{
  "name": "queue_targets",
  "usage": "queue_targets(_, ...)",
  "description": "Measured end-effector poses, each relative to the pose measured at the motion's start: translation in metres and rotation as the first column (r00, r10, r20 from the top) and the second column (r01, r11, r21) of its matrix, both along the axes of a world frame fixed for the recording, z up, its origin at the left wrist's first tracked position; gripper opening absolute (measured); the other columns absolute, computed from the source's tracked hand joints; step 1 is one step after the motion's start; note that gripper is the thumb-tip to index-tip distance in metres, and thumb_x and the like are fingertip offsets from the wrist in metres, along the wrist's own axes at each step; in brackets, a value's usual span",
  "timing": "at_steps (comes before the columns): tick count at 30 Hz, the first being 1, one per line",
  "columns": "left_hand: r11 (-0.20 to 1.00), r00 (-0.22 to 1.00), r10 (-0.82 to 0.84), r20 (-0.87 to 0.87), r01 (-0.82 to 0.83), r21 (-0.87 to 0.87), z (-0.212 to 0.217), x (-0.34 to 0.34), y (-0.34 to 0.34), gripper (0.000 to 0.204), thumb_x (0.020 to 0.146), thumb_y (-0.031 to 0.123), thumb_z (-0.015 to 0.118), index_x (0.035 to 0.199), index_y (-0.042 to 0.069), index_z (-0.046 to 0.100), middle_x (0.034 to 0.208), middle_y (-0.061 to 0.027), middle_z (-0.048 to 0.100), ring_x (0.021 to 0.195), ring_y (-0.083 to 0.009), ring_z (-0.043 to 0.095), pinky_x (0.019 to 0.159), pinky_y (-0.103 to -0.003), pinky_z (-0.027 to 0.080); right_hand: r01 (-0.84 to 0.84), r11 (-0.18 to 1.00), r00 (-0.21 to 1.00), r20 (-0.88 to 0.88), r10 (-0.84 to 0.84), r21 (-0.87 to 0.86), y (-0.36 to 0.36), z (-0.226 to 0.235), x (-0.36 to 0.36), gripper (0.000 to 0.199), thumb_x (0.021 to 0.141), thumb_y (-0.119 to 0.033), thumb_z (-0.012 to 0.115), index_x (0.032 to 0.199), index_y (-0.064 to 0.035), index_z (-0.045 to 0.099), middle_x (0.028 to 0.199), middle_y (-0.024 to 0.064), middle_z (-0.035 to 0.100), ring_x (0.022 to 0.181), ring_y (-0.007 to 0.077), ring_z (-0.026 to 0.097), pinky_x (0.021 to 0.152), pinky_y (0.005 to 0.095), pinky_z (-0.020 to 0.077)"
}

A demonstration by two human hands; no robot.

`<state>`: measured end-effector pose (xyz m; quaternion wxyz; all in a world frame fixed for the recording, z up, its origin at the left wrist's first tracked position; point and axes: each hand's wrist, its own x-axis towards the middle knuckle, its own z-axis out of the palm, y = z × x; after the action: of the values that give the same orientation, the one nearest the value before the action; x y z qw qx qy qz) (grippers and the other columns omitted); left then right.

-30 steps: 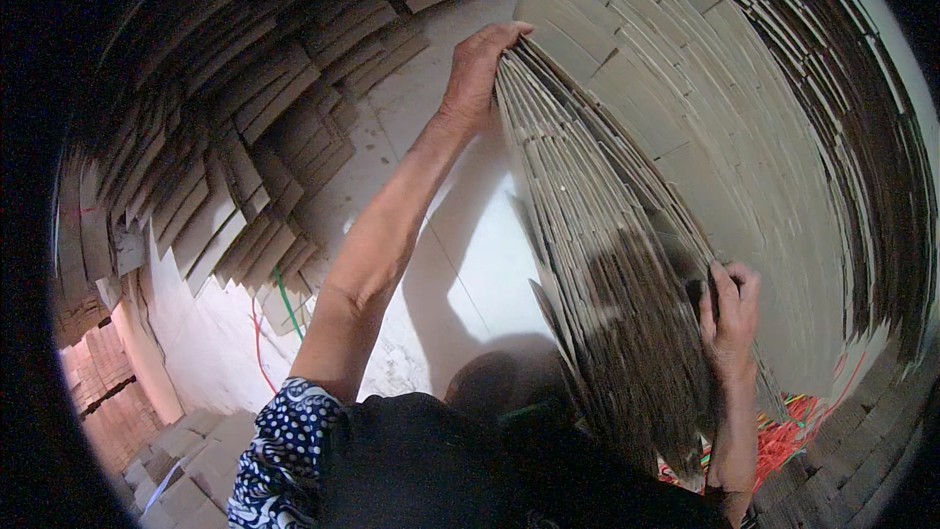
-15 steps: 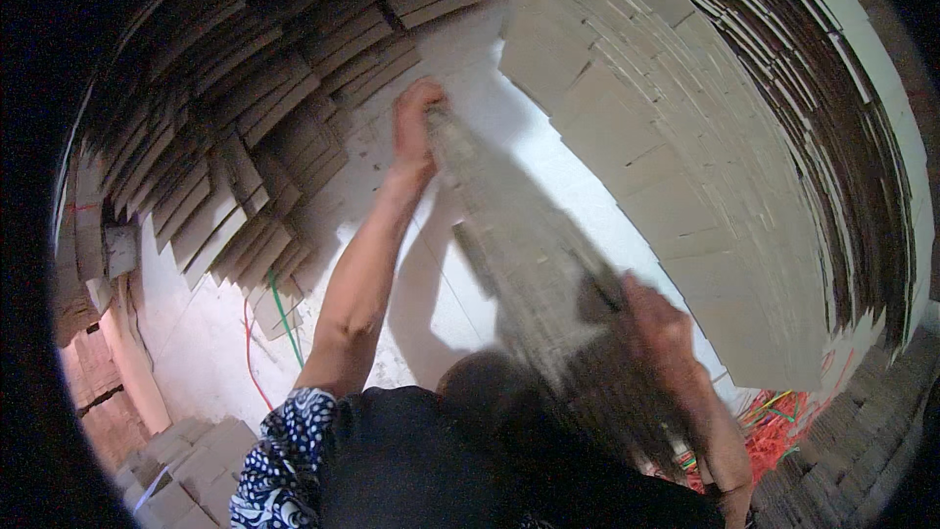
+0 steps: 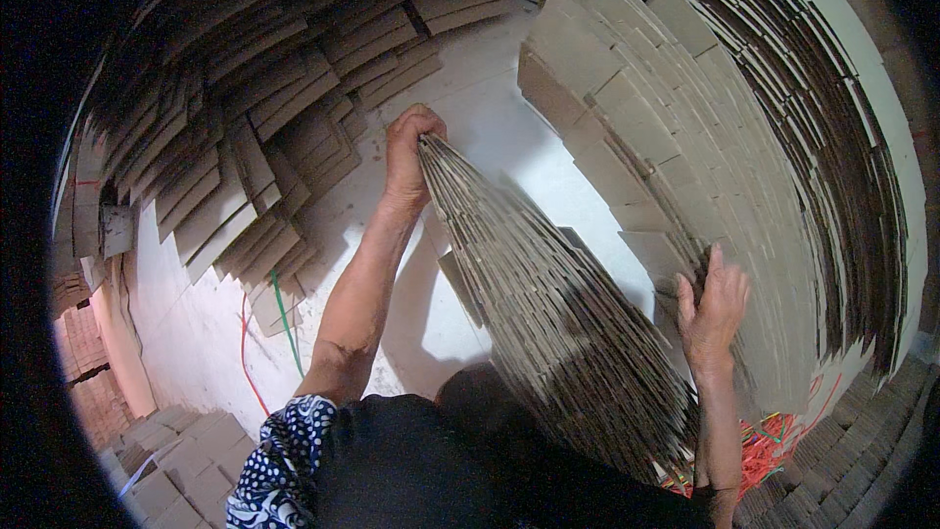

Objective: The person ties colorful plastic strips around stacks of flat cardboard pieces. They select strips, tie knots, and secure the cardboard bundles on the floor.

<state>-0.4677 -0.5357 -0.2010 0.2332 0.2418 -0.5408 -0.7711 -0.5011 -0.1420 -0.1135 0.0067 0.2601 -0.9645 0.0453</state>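
The left hand [image 3: 409,152] grips the thin top of the cardboard bunch [image 3: 558,304], likely to keep it together while the bottom fans out. Right of the bunch, the right hand [image 3: 716,318], thumb and fingers apart, is at the leaning cardboard row [image 3: 676,137]; whether it touches, one cannot tell. Left of the bunch is a cardboard pile [image 3: 284,88].
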Motion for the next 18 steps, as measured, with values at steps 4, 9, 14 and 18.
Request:
queue_targets(4,1.0,1.0,-0.002,-0.027,0.003,0.028,-0.002,0.002,-0.002,0.012,0.07,0.01,0.047,0.06,0.004,0.047,0.061,-0.0032,0.045,0.058,-0.0128,0.042,0.056,-0.025,0.035,-0.05,0.994,0.996,-0.074,0.042,-0.101,-0.007,-0.002,-0.007,0.05,0.079,-0.012,0.063,0.123,0.0005,0.044,0.096,0.0178,0.052,0.089,0.0324,0.049,0.079,0.0415,0.0386)
queue_targets(9,0.998,0.998,0.058,-0.025,-0.057,0.011,0.012,-0.002,0.01,0.012,0.07,0.009,0.046,0.059,0.004,0.046,0.061,-0.0028,0.045,0.058,-0.0121,0.042,0.056,-0.025,0.034,-0.017,0.991,1.0,-0.006,0.016,-0.133,-0.009,-0.016,-0.023,0.033,0.079,-0.015,0.063,0.108,-0.0007,0.054,0.088,0.0162,0.055,0.085,0.031,0.051,0.078,0.0426,0.0381)
queue_targets(14,1.0,1.0,0.002,0.008,-0.002,0.006,0.005,0.001,0.002,0.012,0.07,0.009,0.046,0.059,0.005,0.046,0.061,-0.0022,0.045,0.057,-0.0113,0.041,0.055,-0.025,0.033,0.072,0.996,0.997,0.009,-0.072,-0.057,-0.023,-0.008,-0.034,0.025,0.08,-0.016,0.062,0.097,0.0001,0.055,0.105,0.0191,0.052,0.096,0.0325,0.049,0.081,0.0434,0.0371)
queue_targets(18,0.998,1.0,0.028,-0.013,-0.029,-0.05,-0.001,-0.004,0.003,0.012,0.071,0.009,0.047,0.059,0.005,0.046,0.062,-0.0022,0.045,0.057,-0.0116,0.041,0.054,-0.025,0.033,0.015,0.999,0.982,-0.188,-0.024,-0.05,-0.028,-0.013,-0.04,0.028,0.078,-0.017,0.065,0.096,0.0005,0.054,0.116,0.0204,0.046,0.105,0.0349,0.044,0.088,0.0448,0.0354)
